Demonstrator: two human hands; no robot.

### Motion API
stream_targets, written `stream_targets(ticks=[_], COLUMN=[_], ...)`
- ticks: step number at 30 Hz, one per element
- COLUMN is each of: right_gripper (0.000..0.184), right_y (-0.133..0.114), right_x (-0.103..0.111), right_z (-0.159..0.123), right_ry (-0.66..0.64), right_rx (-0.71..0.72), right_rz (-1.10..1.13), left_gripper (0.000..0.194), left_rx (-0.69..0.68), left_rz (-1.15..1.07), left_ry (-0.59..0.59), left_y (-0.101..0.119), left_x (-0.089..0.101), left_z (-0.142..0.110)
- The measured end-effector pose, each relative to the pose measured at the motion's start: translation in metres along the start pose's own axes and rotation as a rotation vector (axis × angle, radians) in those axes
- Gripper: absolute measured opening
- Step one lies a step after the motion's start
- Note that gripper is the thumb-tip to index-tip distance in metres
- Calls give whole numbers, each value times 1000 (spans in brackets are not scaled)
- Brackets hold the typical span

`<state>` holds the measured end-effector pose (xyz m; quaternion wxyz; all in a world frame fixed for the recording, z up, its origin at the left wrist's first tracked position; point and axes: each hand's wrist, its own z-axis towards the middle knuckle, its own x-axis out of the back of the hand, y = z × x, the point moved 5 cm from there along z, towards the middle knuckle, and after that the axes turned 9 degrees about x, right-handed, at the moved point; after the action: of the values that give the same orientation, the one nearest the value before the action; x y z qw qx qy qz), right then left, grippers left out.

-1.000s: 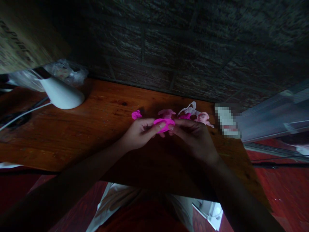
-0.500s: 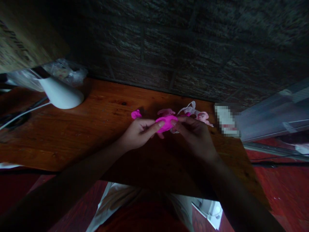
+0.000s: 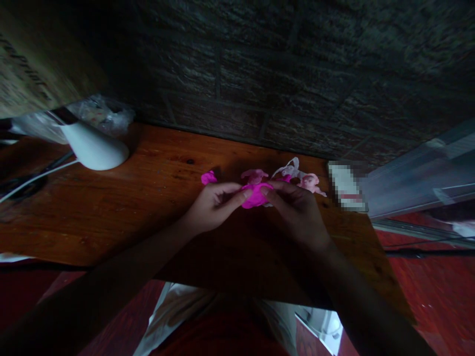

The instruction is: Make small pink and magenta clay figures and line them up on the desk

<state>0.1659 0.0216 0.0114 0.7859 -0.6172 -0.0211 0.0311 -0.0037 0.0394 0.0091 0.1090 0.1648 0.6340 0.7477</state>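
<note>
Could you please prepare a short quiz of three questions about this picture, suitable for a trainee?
1. True or false: only the left hand holds the bright pink piece.
2. Choose one. The cable running to the cone-shaped stand is: A) red, B) white, C) green.
3. Short answer: which hand is nearer to the small pink lump on the wooden table?

Key:
1. False; the right hand holds it too.
2. B.
3. The left hand.

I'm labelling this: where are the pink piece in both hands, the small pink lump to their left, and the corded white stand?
Held pink piece [image 3: 255, 199], head view: middle of its visible face.
Small pink lump [image 3: 208, 177], head view: its middle.
White stand [image 3: 98, 149], head view: its wide lower part.
</note>
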Motion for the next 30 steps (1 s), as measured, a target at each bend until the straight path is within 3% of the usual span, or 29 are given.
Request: stream_targets(ticks=[6, 11, 14, 17, 19, 22, 24, 27, 30], right_gripper=[13, 12, 15, 13, 12, 14, 14, 15, 27], right_y=[-1, -5, -3, 4, 9, 12, 9, -1, -6], right_x=[0, 3, 3, -9, -17, -21, -19, -11, -8], right_z=[-3, -1, -1, -6, -11, -14, -13, -9, -8], right_ry=[70, 23, -74, -310, -420, -455, -423, -290, -177], right_rx=[19, 22, -35, -59, -47, 12, 73, 161, 143], right_rz=[-27, -79, -162, -303, -405, -548, -637, -678, -408], left_gripper=[30, 34, 37, 44, 63, 43, 35, 36, 40], left_rx=[-40, -47, -9, 42, 116, 233, 234, 139, 12], left_rz=[45, 146, 385, 629, 733, 821, 737, 400, 150], left_ry=[34, 1, -20, 196, 180, 97, 95, 57, -32], left_y=[0, 5, 9, 8, -2, -22, -26, -20, -6], left_x=[2, 7, 26, 64, 80, 89, 88, 77, 57], left_z=[1, 0, 2, 5, 7, 10, 11, 10, 6])
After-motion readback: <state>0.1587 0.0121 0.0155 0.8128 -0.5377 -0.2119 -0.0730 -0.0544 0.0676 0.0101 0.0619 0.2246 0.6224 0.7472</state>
